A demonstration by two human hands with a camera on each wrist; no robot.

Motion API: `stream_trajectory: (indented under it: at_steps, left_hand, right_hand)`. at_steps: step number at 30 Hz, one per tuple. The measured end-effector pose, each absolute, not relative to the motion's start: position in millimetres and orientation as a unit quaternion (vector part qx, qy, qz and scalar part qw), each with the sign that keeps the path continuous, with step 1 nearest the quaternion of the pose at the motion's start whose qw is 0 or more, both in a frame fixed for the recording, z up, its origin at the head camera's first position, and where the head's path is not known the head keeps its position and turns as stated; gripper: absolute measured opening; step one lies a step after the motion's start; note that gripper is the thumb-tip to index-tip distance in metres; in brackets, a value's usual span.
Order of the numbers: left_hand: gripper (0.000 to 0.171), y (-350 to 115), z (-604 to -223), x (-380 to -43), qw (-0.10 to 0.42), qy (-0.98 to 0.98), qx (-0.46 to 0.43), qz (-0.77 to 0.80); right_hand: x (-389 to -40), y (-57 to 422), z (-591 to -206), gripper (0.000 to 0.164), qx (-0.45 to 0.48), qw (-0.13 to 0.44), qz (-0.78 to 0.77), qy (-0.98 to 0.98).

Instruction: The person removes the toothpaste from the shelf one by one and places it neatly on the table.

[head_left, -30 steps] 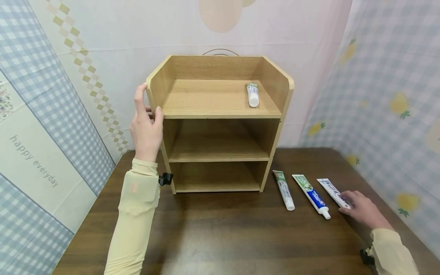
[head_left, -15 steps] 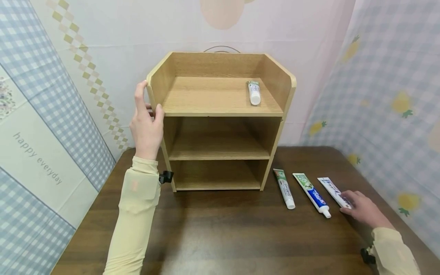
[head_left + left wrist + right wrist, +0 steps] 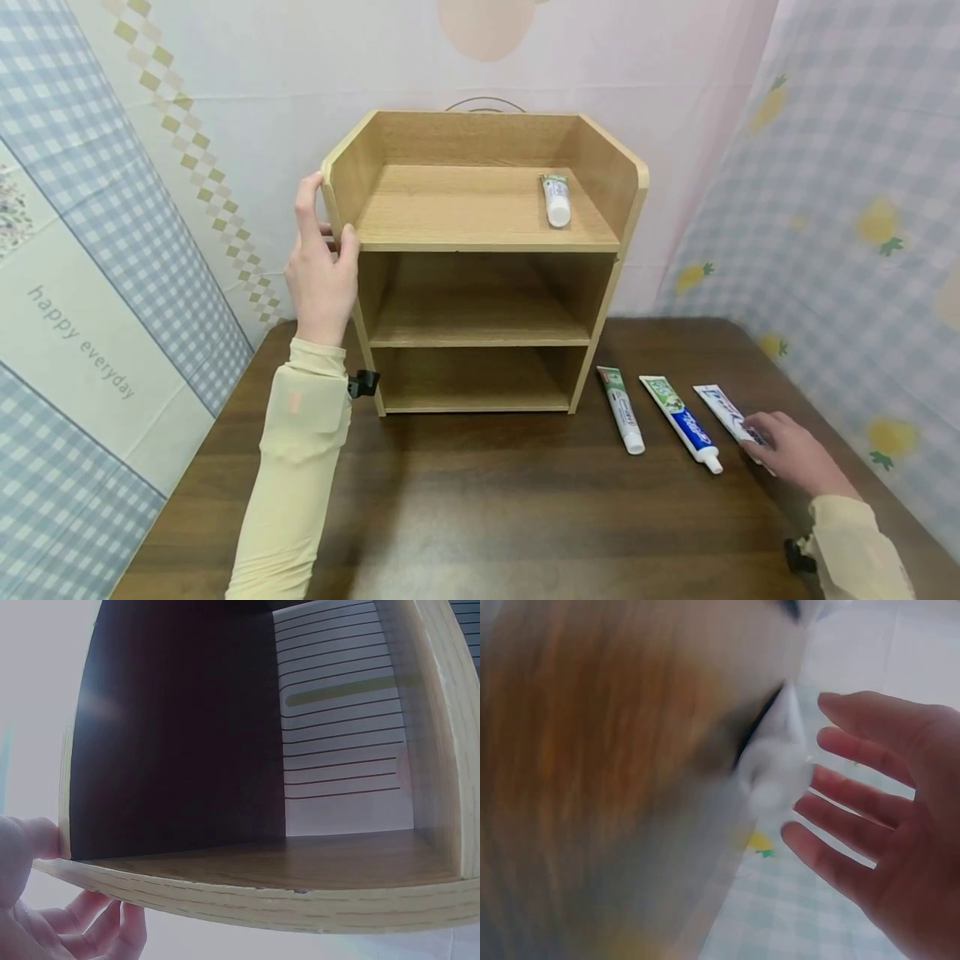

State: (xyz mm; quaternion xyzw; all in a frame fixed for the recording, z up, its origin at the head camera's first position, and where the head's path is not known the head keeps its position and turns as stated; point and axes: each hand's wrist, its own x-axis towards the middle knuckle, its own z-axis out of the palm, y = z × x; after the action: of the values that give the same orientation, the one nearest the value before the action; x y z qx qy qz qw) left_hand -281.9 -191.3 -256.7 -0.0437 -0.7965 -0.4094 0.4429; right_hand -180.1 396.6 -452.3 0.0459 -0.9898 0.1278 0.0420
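Observation:
My left hand (image 3: 322, 279) grips the left side panel of a light wooden shelf unit (image 3: 487, 247), thumb at its front edge and fingers around the outside. In the left wrist view the fingers (image 3: 131, 930) curl around the board. My right hand (image 3: 798, 450) is over the cap end of a white toothpaste tube (image 3: 720, 408), the rightmost on the table, partly covering it. In the right wrist view its fingers (image 3: 855, 791) are spread beside the tube's white cap (image 3: 772, 780). A small toothpaste tube (image 3: 557, 200) lies on the unit's top shelf, cap toward the front.
A green-and-white toothpaste tube (image 3: 621, 410) and a green-and-blue one (image 3: 681, 425) lie on the dark brown table (image 3: 480, 500), right of the unit. Patterned cloth (image 3: 840, 208) hangs behind and along both sides.
The right hand has shifted slightly over the rightmost tube, and more of its cap end shows below the fingers. The left hand keeps its hold on the shelf unit. The head view tilts slightly.

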Motion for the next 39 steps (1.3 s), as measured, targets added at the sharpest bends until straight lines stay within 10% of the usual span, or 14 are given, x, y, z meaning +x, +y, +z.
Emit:
stream_trajectory:
  at_steps: [14,39]
  left_hand:
    - [0.055,-192,-258,-282,0.446,-0.791,-0.047,-0.416]
    - [0.056,-193,-257,-281,0.442,-0.793,-0.046,-0.416]
  right_hand:
    - [-167,326,-402,0.014,0.101,0.164,0.116,-0.974]
    - [-169,206,-302,0.029,0.251,0.302,0.148,-0.908]
